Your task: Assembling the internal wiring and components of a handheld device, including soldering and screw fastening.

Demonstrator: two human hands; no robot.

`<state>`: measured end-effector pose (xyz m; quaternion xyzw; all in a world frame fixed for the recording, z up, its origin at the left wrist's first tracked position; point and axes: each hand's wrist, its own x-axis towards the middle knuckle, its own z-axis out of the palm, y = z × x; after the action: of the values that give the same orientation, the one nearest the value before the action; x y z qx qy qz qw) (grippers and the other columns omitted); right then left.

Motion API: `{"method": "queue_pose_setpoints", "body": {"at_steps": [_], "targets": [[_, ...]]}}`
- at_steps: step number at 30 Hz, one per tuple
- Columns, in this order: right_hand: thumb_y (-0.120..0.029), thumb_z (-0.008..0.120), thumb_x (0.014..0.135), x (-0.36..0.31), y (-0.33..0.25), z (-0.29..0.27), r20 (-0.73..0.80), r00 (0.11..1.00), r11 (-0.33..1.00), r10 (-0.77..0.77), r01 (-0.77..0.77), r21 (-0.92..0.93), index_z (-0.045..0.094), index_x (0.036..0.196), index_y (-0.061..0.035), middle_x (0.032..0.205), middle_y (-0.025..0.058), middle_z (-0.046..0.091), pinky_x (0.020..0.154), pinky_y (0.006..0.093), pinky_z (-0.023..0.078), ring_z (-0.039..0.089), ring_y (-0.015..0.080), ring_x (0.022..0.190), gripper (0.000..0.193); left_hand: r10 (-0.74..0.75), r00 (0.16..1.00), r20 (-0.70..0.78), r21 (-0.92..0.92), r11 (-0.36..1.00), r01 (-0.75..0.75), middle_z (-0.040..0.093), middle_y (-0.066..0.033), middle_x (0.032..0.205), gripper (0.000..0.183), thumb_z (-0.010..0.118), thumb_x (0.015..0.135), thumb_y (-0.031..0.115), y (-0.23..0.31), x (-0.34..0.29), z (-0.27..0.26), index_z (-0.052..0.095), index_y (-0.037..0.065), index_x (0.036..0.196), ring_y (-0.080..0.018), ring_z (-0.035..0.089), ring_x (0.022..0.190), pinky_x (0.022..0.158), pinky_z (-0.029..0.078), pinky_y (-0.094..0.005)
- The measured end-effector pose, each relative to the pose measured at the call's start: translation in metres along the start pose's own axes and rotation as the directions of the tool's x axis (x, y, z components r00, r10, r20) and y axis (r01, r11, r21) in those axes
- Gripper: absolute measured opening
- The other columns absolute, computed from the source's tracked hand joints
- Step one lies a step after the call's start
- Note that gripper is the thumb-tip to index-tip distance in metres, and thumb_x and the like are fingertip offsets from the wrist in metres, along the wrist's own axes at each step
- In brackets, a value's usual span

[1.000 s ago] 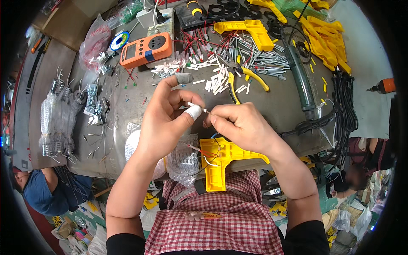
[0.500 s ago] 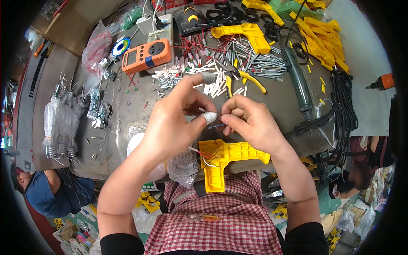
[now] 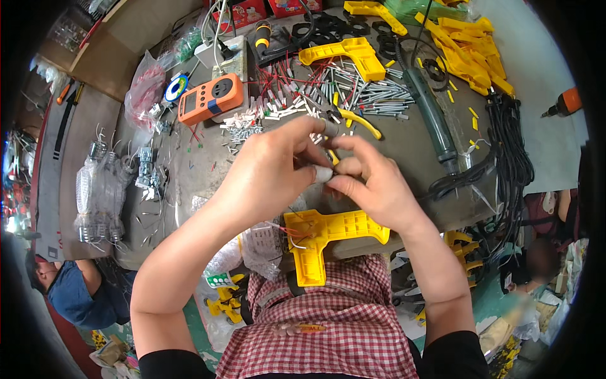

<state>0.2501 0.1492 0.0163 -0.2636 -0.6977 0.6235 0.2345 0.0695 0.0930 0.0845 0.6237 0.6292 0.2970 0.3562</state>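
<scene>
Both hands' grip (image 3: 325, 165) pinches small part.

Even, soft daylight falls on my worktop (image 3: 208, 170), bright without harsh glare; only the clear plastic bags (image 3: 101, 196) at my left catch small white glints. My left hand (image 3: 271, 174) and right hand (image 3: 372, 183) cast faint, diffuse shadows beneath them, so I cannot tell one single light source. The middle is fairly sharp, though my fingers (image 3: 319, 174) are slightly soft. The fisheye bends the worktop's straight edges toward the rim, and a black vignette closes the corners. Toward the lower right edge things smear into blur, and the far left rim is dim and murky.
</scene>
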Motion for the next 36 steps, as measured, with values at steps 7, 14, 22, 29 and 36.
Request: {"method": "queue_pose_setpoints", "body": {"at_steps": [7,14,22,29,36], "targets": [[-0.008,0.061,0.086,-0.011,-0.009,-0.008,-0.079,0.991,0.994,0.107,-0.109,-0.020,0.053,0.116,-0.0017,0.077,0.0108,0.068,0.062,0.0297,0.049,0.063,0.0155,0.066,0.032,0.199,0.977,-0.071,0.313,0.935,-0.168,0.067,-0.0128,0.092,0.027,0.066,0.077,-0.001,-0.007,-0.009,0.010,0.063,0.000,0.104,-0.0257,0.067,0.081,0.072,0.052,-0.0340],[-0.007,0.060,0.086,-0.012,-0.033,0.012,-0.117,0.922,0.866,-0.368,0.294,-0.405,0.058,0.110,-0.0017,0.094,0.0182,0.063,0.070,0.0392,0.050,0.062,0.0376,0.082,0.025,0.398,0.915,-0.061,0.688,0.681,-0.250,0.057,-0.0100,0.077,0.025,0.060,0.068,-0.003,0.009,-0.032,0.002,0.063,0.004,0.092,-0.0298,0.060,0.071,0.062,0.049,-0.0390],[-0.004,0.062,0.083,-0.017,-0.033,0.007,-0.036,0.993,0.890,-0.113,0.085,-0.447,0.059,0.096,-0.0023,0.084,0.0143,0.061,0.065,0.0363,0.048,0.062,0.0312,0.074,0.014,0.106,0.994,-0.015,0.661,0.747,-0.070,0.057,-0.0078,0.076,0.014,0.060,0.068,0.003,-0.008,-0.130,-0.029,0.061,0.005,0.082,-0.0250,0.060,0.071,0.058,0.050,-0.0369],[-0.011,0.073,0.073,-0.035,-0.021,0.034,0.328,0.882,0.710,-0.338,0.468,-0.527,0.063,0.084,-0.0039,0.072,0.0066,0.055,0.064,0.0331,0.043,0.056,0.0231,0.071,0.016,-0.114,0.989,0.098,0.525,0.850,0.046,0.061,-0.0098,0.077,0.023,0.068,0.070,0.004,-0.037,-0.184,-0.011,0.069,0.006,0.093,-0.0281,0.061,0.070,0.061,0.049,-0.0375],[-0.011,0.071,0.075,-0.036,-0.024,0.048,0.242,0.930,0.727,-0.277,0.367,-0.581,0.062,0.084,-0.0050,0.075,0.0086,0.060,0.067,0.0378,0.047,0.060,0.0278,0.073,0.015,0.346,0.874,-0.341,0.299,0.922,-0.248,0.059,-0.0070,0.080,0.033,0.070,0.064,0.000,-0.057,-0.124,0.040,0.067,0.007,0.096,-0.0267,0.060,0.076,0.064,0.050,-0.0341]]}}
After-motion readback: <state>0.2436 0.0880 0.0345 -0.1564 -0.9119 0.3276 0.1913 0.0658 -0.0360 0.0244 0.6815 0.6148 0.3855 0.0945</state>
